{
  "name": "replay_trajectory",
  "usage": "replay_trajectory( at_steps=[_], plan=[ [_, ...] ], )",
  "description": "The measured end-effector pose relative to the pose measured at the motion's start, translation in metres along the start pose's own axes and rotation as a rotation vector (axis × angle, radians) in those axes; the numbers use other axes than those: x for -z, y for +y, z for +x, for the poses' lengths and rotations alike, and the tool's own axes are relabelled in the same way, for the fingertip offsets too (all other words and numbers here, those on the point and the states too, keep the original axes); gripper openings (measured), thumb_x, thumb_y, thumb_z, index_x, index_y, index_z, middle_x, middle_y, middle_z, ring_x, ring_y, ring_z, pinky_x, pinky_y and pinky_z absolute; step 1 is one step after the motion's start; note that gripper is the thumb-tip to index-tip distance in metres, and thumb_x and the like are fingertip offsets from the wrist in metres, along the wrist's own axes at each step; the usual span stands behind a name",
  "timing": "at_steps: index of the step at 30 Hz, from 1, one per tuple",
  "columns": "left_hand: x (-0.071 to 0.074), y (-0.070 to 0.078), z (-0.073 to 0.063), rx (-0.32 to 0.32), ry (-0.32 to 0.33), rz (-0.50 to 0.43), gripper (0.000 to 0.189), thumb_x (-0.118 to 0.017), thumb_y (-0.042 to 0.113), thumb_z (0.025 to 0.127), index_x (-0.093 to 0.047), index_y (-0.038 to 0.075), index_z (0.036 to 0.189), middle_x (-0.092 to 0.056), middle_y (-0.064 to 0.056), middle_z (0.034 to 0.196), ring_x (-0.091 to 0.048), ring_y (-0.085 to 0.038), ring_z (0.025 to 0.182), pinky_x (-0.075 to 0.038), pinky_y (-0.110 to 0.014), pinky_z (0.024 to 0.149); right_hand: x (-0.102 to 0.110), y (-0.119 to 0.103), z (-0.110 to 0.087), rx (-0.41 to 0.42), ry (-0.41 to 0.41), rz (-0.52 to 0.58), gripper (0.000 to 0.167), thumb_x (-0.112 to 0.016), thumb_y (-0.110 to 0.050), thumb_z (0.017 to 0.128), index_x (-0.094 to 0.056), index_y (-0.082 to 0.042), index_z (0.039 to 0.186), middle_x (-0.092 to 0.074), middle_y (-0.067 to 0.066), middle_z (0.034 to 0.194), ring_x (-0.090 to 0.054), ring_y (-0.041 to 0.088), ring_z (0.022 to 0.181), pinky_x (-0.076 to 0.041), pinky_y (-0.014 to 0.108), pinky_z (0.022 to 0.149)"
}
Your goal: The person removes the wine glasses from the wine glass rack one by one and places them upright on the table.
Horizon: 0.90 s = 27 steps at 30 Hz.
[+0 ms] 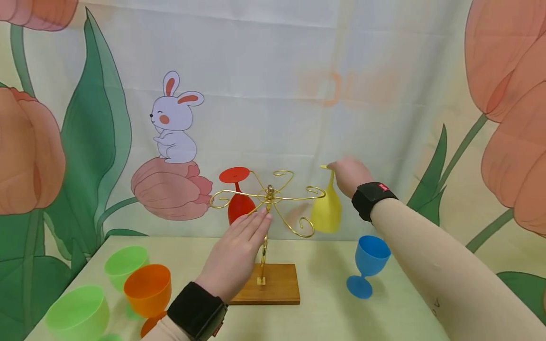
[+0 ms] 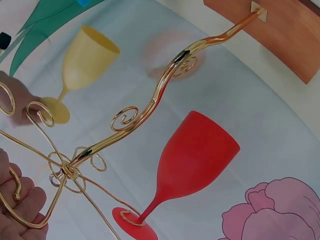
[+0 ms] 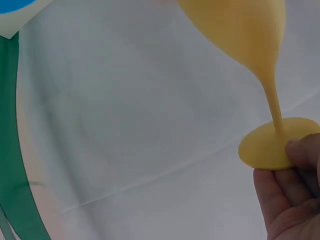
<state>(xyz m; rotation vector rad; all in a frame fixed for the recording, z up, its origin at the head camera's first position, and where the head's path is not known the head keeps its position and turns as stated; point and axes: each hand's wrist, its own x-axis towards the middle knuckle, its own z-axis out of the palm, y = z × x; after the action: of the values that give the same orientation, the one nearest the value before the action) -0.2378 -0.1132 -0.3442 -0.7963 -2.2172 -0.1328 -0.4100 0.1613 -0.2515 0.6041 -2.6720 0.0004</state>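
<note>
A yellow plastic goblet [image 1: 326,208] hangs upside down at the right of the gold rack [image 1: 263,246]. My right hand [image 1: 350,174] pinches its round foot [image 3: 265,150] between thumb and fingers, apart from the rack's curled hooks. A red goblet [image 2: 195,160] hangs upside down on the rack's far left, its foot resting over a hook. With fingers straight and together, my left hand [image 1: 234,251] lies at the front of the rack. One front hook [image 2: 17,187] crosses before its fingers in the left wrist view; firm contact cannot be made out.
The rack stands on a wooden base [image 1: 281,284] on a pale table [image 1: 324,317]. A blue goblet [image 1: 372,255] stands upright at the right. Two green goblets [image 1: 78,312] and an orange goblet [image 1: 147,291] stand at the left. A printed curtain [image 1: 264,94] hangs behind.
</note>
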Motion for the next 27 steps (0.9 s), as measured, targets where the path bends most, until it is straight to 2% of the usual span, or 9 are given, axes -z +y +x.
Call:
replay_trajectory(
  at_steps=[9, 14, 19, 24, 27],
  plan=[
    [0.001, -0.002, 0.002, 0.009, -0.007, -0.002, 0.052, -0.062, 0.001, 0.092, -0.046, -0.002, 0.141, -0.048, -0.016, 0.143, -0.043, -0.026, 0.134, -0.029, -0.042, 0.112, -0.017, 0.005, -0.045, -0.023, 0.023, 0.014, 0.031, -0.057, 0.001, 0.095, -0.066, -0.004, 0.124, -0.068, 0.017, 0.112, -0.064, 0.034, 0.098, -0.054, 0.042, 0.087],
    [0.001, -0.001, 0.003, 0.007, -0.011, 0.001, 0.052, -0.060, 0.000, 0.092, -0.045, -0.001, 0.142, -0.047, -0.015, 0.144, -0.040, -0.025, 0.135, -0.028, -0.041, 0.113, -0.029, 0.001, -0.068, 0.062, 0.086, 0.011, 0.031, -0.059, 0.002, 0.094, -0.067, -0.006, 0.122, -0.070, 0.014, 0.110, -0.067, 0.031, 0.095, -0.056, 0.040, 0.079],
    [-0.001, -0.001, 0.002, 0.008, -0.018, 0.003, 0.054, -0.060, -0.001, 0.091, -0.045, -0.001, 0.143, -0.046, -0.015, 0.145, -0.040, -0.025, 0.136, -0.029, -0.042, 0.112, -0.042, -0.009, -0.089, 0.153, 0.155, 0.011, 0.032, -0.064, 0.003, 0.090, -0.068, -0.007, 0.120, -0.071, 0.010, 0.109, -0.069, 0.027, 0.092, -0.057, 0.037, 0.078],
    [-0.001, 0.000, 0.002, 0.011, -0.025, -0.002, 0.054, -0.060, -0.003, 0.091, -0.045, -0.001, 0.142, -0.045, -0.015, 0.145, -0.041, -0.025, 0.135, -0.029, -0.042, 0.112, -0.052, -0.016, -0.108, 0.188, 0.149, 0.018, 0.035, -0.067, 0.006, 0.086, -0.068, -0.008, 0.119, -0.071, 0.009, 0.107, -0.069, 0.026, 0.090, -0.057, 0.035, 0.076],
    [-0.001, 0.000, 0.003, 0.018, -0.028, -0.010, 0.053, -0.060, 0.001, 0.092, -0.044, -0.001, 0.143, -0.044, -0.015, 0.146, -0.040, -0.025, 0.136, -0.028, -0.042, 0.113, -0.058, -0.019, -0.120, 0.187, 0.135, 0.061, 0.033, -0.069, 0.004, 0.086, -0.069, -0.008, 0.117, -0.072, 0.008, 0.105, -0.070, 0.024, 0.089, -0.057, 0.034, 0.075]
  ],
)
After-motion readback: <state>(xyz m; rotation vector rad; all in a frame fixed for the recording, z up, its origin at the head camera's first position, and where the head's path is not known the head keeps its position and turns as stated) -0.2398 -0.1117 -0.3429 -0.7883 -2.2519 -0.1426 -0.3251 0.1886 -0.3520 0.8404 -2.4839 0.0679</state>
